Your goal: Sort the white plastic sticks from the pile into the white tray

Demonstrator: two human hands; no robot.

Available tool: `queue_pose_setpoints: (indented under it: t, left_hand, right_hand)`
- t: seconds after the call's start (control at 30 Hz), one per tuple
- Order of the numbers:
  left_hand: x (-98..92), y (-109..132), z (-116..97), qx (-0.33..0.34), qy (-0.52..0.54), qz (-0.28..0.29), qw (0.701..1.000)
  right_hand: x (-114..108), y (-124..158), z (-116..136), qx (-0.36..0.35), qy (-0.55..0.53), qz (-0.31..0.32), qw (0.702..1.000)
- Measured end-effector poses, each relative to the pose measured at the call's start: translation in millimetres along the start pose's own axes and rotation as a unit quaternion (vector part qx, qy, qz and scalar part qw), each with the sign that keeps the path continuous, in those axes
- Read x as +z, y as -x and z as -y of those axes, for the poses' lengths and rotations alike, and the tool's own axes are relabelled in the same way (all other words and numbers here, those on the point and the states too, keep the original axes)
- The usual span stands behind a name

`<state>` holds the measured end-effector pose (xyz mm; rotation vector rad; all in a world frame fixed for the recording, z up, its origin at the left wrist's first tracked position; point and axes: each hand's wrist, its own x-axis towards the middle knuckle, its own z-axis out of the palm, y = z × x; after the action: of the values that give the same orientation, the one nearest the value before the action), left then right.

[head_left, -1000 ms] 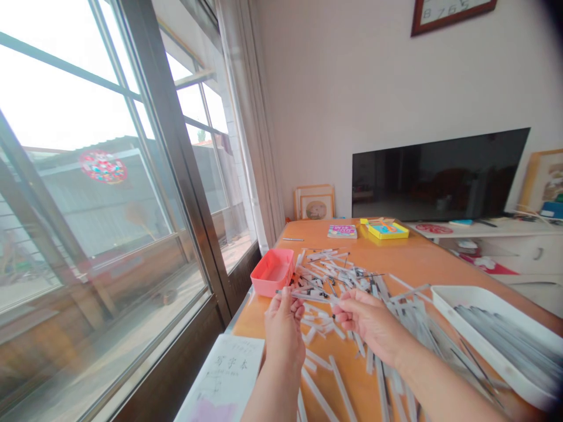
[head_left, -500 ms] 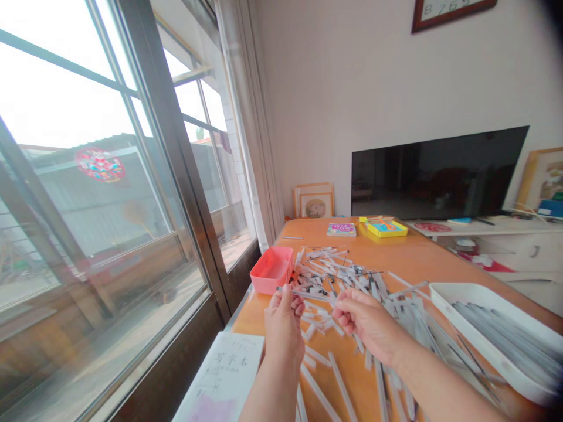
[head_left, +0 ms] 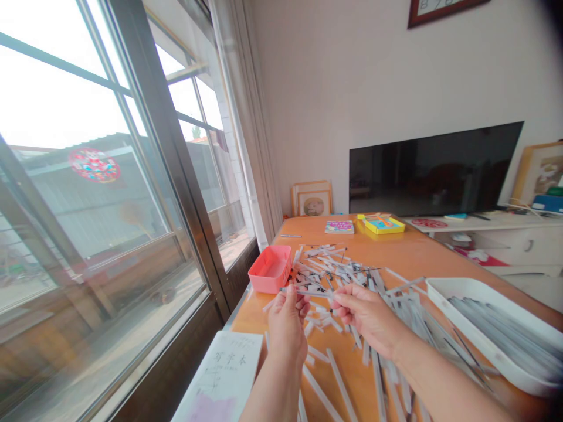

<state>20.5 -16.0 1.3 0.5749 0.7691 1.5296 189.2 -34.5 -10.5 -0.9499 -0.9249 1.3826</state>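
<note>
Stretched between both hands is a thin translucent pen (head_left: 315, 293), roughly level, just above the table. My left hand (head_left: 288, 319) pinches its left end, where a dark tip shows by the thumb. At the other end, my right hand (head_left: 361, 310) grips it between thumb and fingers. Behind and below the hands spreads a heap of clear pen barrels and black-and-white pen parts (head_left: 325, 266). A pink plastic basket (head_left: 270, 271) stands just beyond my left hand. Whether the pen is one piece or two joined parts I cannot tell.
A white tray (head_left: 457, 335) with long grey translucent sticks lies at right. A writing notebook (head_left: 224, 363) rests at the near left. Farther back on the wooden table (head_left: 303, 227) are a purple booklet (head_left: 339, 227) and a yellow box (head_left: 387, 228). Glass doors border the left side.
My right hand has moved slightly, and the pen between the hands now shows more clearly. The view has shifted a little; the surrounding things stay put.
</note>
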Motion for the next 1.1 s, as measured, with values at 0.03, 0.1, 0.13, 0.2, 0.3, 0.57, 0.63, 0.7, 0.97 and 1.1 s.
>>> queue_pose_setpoints:
  t: [0.03, 0.1, 0.13, 0.2, 0.3, 0.57, 0.63, 0.7, 0.97, 1.1]
  left_hand:
    - [0.1, 0, 1, -0.002, 0.003, 0.001, 1.000]
    - [0.3, 0, 3, -0.002, 0.008, 0.001, 1.000]
    - [0.4, 0, 3, -0.002, 0.010, 0.001, 1.000]
    - [1.0, 0, 4, -0.002, 0.015, 0.002, 1.000]
    - [2.4, 2, 6, -0.003, 0.016, 0.001, 1.000]
    - [6.7, 7, 4, 0.001, 0.013, 0.001, 1.000]
    - [6.4, 7, 1, 0.001, 0.012, 0.002, 1.000]
    - [4.9, 5, -3, 0.008, 0.008, 0.000, 1.000]
    - [3.1, 1, -4, 0.029, -0.007, 0.006, 1.000]
    - [9.1, 8, 4, -0.012, -0.037, 0.043, 0.998]
  right_hand:
    - [0, 0, 1, 0.002, 0.000, 0.000, 1.000]
    - [-1, 0, 2, 0.005, -0.002, -0.001, 1.000]
    - [-1, 1, 2, 0.005, -0.003, -0.001, 1.000]
    - [-1, 1, 2, 0.003, -0.002, 0.000, 1.000]
    - [-1, 1, 1, -0.005, 0.011, -0.004, 1.000]
    - [0, 4, 4, -0.005, 0.005, -0.010, 1.000]
    - [1, 5, 6, 0.005, -0.005, 0.007, 1.000]
    - [2, 5, 7, 0.022, -0.011, 0.016, 1.000]
    - [0, 7, 20, -0.043, 0.170, -0.024, 0.984]
    - [3, 7, 28, -0.089, 0.252, 0.023, 0.963]
